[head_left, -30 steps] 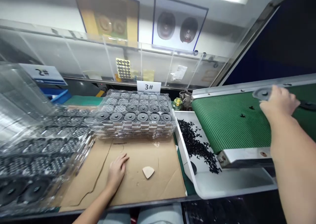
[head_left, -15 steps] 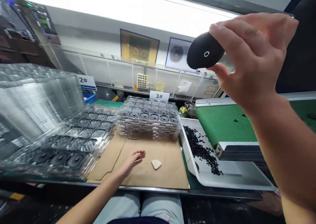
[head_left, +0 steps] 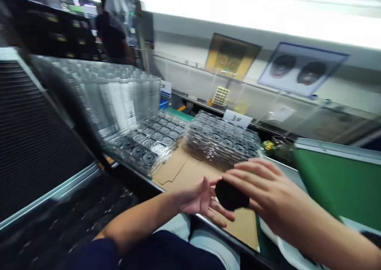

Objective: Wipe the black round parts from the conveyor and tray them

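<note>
Right hand [head_left: 262,186] grips black disc [head_left: 231,195] above cardboard sheet [head_left: 193,171], near worktop's front edge. Left hand [head_left: 205,202] beside disc, fingers spread, palm up. Stacked clear trays [head_left: 220,139] toward cardboard's far edge.

A factory assembly station
A green conveyor belt [head_left: 354,182] runs down beside a cardboard-covered bench [head_left: 193,171] loaded with stacked clear plastic trays [head_left: 223,143] of round dark parts. A numbered sign [head_left: 237,118] reads "3#", product pictures [head_left: 300,69] hang on the wall under a long strip light [head_left: 262,12], and another person [head_left: 111,36] stands farther off.
</note>
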Motion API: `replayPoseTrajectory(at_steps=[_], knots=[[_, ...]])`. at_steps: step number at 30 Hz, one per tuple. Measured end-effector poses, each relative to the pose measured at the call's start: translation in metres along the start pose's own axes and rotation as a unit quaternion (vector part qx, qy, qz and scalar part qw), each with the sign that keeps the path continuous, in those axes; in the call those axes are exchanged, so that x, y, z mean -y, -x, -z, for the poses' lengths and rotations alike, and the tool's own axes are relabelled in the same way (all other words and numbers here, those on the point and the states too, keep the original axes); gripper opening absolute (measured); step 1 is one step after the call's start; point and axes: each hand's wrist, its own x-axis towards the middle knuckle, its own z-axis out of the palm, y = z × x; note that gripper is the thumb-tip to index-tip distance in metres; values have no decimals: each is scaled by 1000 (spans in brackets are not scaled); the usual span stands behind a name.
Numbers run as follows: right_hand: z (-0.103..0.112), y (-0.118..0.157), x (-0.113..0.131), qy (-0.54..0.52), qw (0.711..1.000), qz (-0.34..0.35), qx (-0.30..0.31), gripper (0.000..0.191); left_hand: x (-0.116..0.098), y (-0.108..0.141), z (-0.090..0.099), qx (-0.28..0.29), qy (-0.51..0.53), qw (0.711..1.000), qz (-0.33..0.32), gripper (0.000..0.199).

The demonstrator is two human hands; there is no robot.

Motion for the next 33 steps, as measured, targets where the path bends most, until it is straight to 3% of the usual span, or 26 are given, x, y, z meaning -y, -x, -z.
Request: replayPoseTrajectory(at_steps=[3,6,13,16,18,21,23,26,28,31,33], knots=[[-51,4,-2,-52,996,66,28,80,6,7,22,17,-5,995,98,80],[-84,3,-7,-115,988,94,43,84,17,11,38,46,24,985,165,78],[-127,5,-6,-230,966,-5,120,74,39,19,64,-7,88,975,206,80],[-155,22,-13,-268,953,-91,104,66,48,28,76,-77,132,976,157,71],[-182,39,-23,-271,936,-208,89,58,52,37,80,-163,164,969,83,65],[-237,60,-37,-234,862,-440,96,50,53,47,82,-305,166,938,1,64],[-275,64,-37,-216,814,-531,93,50,50,49,82,-376,158,912,-30,69],[-316,58,-21,-223,794,-563,59,43,46,49,82,-428,143,890,-67,75],[-329,54,-5,-246,796,-552,44,39,43,47,83,-439,131,886,-79,77],[-329,53,8,-308,804,-507,43,30,41,45,86,-445,122,884,-76,76],[-317,52,6,-344,804,-483,49,25,40,42,86,-445,124,884,-72,75]])
